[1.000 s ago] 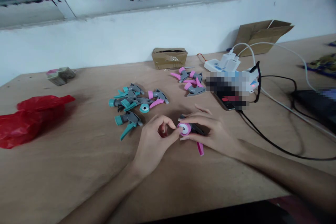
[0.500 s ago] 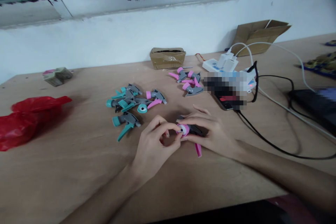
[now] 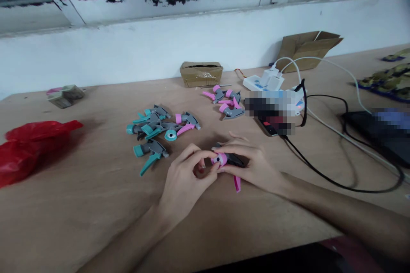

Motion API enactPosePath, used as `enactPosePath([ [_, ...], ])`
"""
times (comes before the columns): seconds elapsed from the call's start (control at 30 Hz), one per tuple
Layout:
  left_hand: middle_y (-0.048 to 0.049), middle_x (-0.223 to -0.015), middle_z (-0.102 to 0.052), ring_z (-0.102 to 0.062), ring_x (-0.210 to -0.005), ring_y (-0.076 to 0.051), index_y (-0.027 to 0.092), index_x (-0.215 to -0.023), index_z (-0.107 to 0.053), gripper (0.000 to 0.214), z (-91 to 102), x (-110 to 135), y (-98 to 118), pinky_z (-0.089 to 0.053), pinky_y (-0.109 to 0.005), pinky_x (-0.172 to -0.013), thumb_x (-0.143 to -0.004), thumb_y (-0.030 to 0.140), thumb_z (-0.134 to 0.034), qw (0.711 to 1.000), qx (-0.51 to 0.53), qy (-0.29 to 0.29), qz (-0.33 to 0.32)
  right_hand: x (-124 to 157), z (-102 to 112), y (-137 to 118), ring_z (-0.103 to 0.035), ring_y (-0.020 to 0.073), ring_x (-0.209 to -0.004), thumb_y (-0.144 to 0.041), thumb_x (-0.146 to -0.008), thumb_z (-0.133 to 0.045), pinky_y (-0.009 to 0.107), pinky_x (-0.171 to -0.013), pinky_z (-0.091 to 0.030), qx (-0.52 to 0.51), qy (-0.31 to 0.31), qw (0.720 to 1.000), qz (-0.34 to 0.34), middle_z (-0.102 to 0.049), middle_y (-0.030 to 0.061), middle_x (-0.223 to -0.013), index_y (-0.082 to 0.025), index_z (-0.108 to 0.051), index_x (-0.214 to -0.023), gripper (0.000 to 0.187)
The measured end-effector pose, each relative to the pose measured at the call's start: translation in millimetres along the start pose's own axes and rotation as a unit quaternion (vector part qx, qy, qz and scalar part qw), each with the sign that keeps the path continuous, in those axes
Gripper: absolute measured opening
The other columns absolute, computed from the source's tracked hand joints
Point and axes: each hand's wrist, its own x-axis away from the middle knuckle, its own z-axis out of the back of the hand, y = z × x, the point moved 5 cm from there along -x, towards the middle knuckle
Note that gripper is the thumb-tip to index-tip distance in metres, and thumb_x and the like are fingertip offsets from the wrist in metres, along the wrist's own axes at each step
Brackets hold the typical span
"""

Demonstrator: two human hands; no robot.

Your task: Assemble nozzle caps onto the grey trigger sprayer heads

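Where the two hands meet near the middle of the wooden table, a pink-and-grey trigger sprayer head sits between them, just above the tabletop. The right hand is closed over its grey body from the far side, with the fingers laid along the top and the thumb underneath. The sprayer's pink trigger hangs down below that hand, towards the table. The left hand comes in from the other side. Its thumb and forefinger pinch together at the pink collar, whose round opening faces the camera, and its other fingers are curled loosely into the palm. Whether the left fingertips hold a small part of their own cannot be told.

Beyond the left hand lies a loose pile of teal-and-grey sprayer heads, with one pink-triggered one at its right edge. A smaller cluster of pink-and-grey sprayer heads lies further back, near the right hand's side.

Against the wall stands a small brown cardboard box. Its top is dark and what is inside cannot be made out. To the right, a larger cardboard box leans at the wall with its flaps spread, and its inside is out of sight. A crumpled red plastic bag lies at the left edge, its contents hidden. A white power strip with plugs sits beside the pink cluster, and a black cable loops across the table on the right.
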Motion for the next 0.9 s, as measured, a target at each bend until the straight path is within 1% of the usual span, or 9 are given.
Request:
enactPosePath([
  [0.13,0.0033,-0.070,-0.047,-0.047,-0.058,-0.008,0.021,-0.080,-0.062,0.003,-0.5,-0.4,-1.4,-0.040,-0.021,-0.055,-0.077,0.022,-0.061,1.000,0.005,0.002,0.029,1.4,-1.8,-0.5,-0.062,0.0152,-0.093,-0.030,-0.074,-0.068,0.044,-0.103,-0.036,0.002,0.006,1.000,0.006,-0.070,0.0019,-0.095,-0.023,-0.063,-0.103,0.031],
  [0.33,0.0031,-0.068,-0.050,-0.047,-0.056,-0.009,0.022,-0.078,-0.064,0.006,-1.2,0.4,-2.3,-0.038,-0.021,-0.053,-0.075,0.026,-0.063,0.997,0.011,0.010,0.079,1.8,-2.4,0.9,-0.062,0.0162,-0.093,-0.030,-0.075,-0.067,0.049,-0.102,-0.037,-0.013,0.001,1.000,-0.015,-0.069,0.0017,-0.097,-0.025,-0.063,-0.103,0.029],
  [0.43,0.0036,-0.067,-0.049,-0.047,-0.056,-0.009,0.023,-0.079,-0.065,0.006,-2.3,1.7,-3.8,-0.036,-0.022,-0.052,-0.073,0.025,-0.063,0.995,0.012,0.006,0.094,1.0,-1.8,1.0,-0.062,0.0160,-0.089,-0.029,-0.074,-0.068,0.049,-0.103,-0.036,-0.008,0.002,1.000,-0.009,-0.070,0.0015,-0.093,-0.024,-0.064,-0.102,0.029],
  [0.53,0.0040,-0.066,-0.048,-0.047,-0.057,-0.010,0.024,-0.080,-0.064,0.008,-4.0,2.1,-6.4,-0.035,-0.022,-0.053,-0.072,0.023,-0.062,0.994,0.017,-0.002,0.104,0.8,-2.6,1.7,-0.061,0.0161,-0.089,-0.029,-0.073,-0.069,0.048,-0.102,-0.037,-0.008,0.001,1.000,-0.009,-0.069,0.0015,-0.092,-0.024,-0.064,-0.101,0.029],
  [0.67,0.0040,-0.065,-0.047,-0.047,-0.057,-0.010,0.022,-0.076,-0.064,0.007,-6.5,1.2,-12.0,-0.035,-0.022,-0.053,-0.071,0.019,-0.060,0.992,0.028,-0.012,0.126,1.6,-5.7,2.0,-0.061,0.0167,-0.091,-0.029,-0.073,-0.069,0.048,-0.101,-0.037,-0.008,-0.013,1.000,-0.015,-0.070,0.0003,-0.092,-0.026,-0.064,-0.101,0.029],
  [0.73,0.0040,-0.064,-0.048,-0.047,-0.057,-0.010,0.021,-0.074,-0.064,0.006,-8.0,0.6,-14.1,-0.035,-0.022,-0.054,-0.070,0.018,-0.060,0.991,0.036,-0.019,0.129,2.1,-6.6,2.1,-0.061,0.0169,-0.090,-0.029,-0.072,-0.069,0.049,-0.101,-0.037,-0.001,-0.017,1.000,-0.019,-0.070,-0.0002,-0.091,-0.027,-0.064,-0.101,0.029],
  [0.9,0.0034,-0.064,-0.050,-0.047,-0.057,-0.010,0.020,-0.076,-0.065,0.007,-8.9,-0.7,-15.4,-0.035,-0.022,-0.054,-0.072,0.020,-0.059,0.993,0.044,-0.017,0.109,2.5,-5.2,3.6,-0.060,0.0161,-0.090,-0.030,-0.072,-0.070,0.049,-0.104,-0.033,-0.001,-0.016,1.000,-0.023,-0.069,0.0002,-0.093,-0.025,-0.064,-0.102,0.031],
])
